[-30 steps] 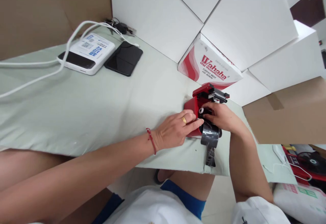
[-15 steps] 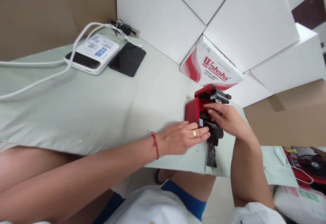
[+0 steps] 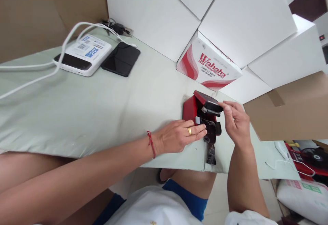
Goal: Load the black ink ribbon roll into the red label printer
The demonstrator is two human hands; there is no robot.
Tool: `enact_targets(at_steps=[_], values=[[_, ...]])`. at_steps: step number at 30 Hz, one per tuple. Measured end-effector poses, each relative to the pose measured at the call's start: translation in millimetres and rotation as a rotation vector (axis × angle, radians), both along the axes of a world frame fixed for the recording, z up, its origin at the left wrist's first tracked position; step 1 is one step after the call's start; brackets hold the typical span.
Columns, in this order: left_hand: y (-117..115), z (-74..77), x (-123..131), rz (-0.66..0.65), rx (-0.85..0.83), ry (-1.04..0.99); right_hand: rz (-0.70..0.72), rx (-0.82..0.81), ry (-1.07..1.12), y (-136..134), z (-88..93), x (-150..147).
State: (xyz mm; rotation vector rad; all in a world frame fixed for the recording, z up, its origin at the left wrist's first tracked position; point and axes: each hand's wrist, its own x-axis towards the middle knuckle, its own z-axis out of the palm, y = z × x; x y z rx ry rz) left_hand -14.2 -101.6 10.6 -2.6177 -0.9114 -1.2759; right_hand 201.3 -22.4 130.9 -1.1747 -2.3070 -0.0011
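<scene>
On the cloth-covered table (image 3: 102,115), beside the Wahaha carton (image 3: 208,66), the red label printer (image 3: 189,111) stands part-open.
I have the left hand (image 3: 176,137) with fingers outstretched over its front, the right hand (image 3: 237,122) at the edge of the lid (image 3: 207,98), pinch unclear. I'd swing that lid evenly, keeping the black strip (image 3: 211,131) straight. Since half a second ago, the right hand has left the compartment; the lid sits lower.

The head camera looks down at both hands (image 3: 176,138).
</scene>
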Motion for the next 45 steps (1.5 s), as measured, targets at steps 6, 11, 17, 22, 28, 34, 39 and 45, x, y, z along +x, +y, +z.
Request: enact_targets(at_steps=[6, 11, 17, 22, 28, 34, 39, 45], values=[[1.3, 6.0, -2.6, 0.048, -0.008, -0.139, 0.025, -0.089, 0.008, -27.4, -24.6, 8.4], [10.2, 8.4, -9.1, 0.089, -0.152, -0.213, 0.004, -0.075, 0.096, -32.9, -43.3, 8.7], [13.6, 7.5, -13.4, 0.108, -0.326, -0.195, -0.014, -0.084, 0.133, -34.4, -46.3, 5.8], [15.4, 7.1, -13.5, 0.089, -0.348, -0.176, -0.006, -0.08, 0.141, -31.8, -47.7, 5.6], [14.8, -1.6, -10.6, 0.121, -0.139, -0.153, -0.006, -0.009, 0.183, -48.6, -55.7, 4.7], [11.7, 2.5, -10.5, 0.157, -0.1, -0.184, 0.087, 0.041, 0.194, -83.0, -62.8, 8.7], [11.8, 4.2, -8.8, 0.084, -0.225, -0.248, 0.123, 0.034, 0.158, -85.7, -59.8, 11.6], [11.6, 3.9, -8.7, 0.041, -0.263, -0.385, 0.167, 0.009, 0.161, -77.3, -52.2, 12.8]])
